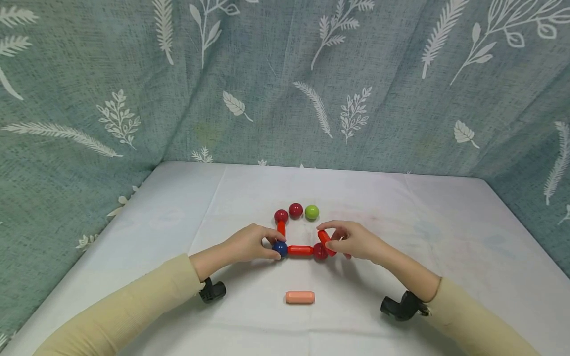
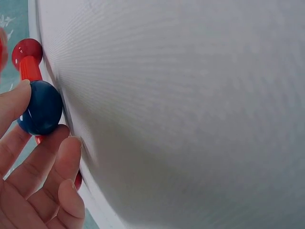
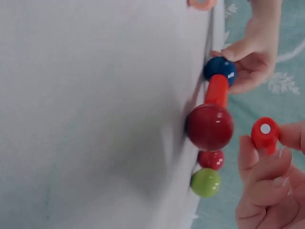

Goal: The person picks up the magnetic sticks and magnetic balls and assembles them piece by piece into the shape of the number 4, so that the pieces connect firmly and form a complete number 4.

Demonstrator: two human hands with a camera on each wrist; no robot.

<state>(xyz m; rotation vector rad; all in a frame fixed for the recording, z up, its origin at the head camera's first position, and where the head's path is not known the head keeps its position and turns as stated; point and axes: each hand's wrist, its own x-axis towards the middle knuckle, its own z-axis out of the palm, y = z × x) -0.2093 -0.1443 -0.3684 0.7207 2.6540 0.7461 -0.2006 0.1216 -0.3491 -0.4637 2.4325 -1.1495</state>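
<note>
My left hand [image 1: 250, 243] pinches a blue ball [image 2: 42, 109] between thumb and fingers at the table. From that ball one red rod [image 1: 300, 250] runs right to a dark red ball [image 3: 210, 127]. Another red rod [image 1: 281, 228] leads away from it to a second dark red ball [image 1: 281, 216], so the pieces form an L. In my right hand [image 1: 356, 241] a loose red rod [image 3: 265, 132] is pinched, tilted, close over the right-hand red ball. A white dot marks the rod's end in the right wrist view.
Behind the L lie a loose red ball [image 1: 296, 210] and a green ball [image 1: 312, 212]. Nearer me is a salmon-coloured rod [image 1: 300, 297]. White cloth [image 1: 356, 316] covers the table, and a patterned green curtain [image 1: 276, 123] hangs along its back and sides.
</note>
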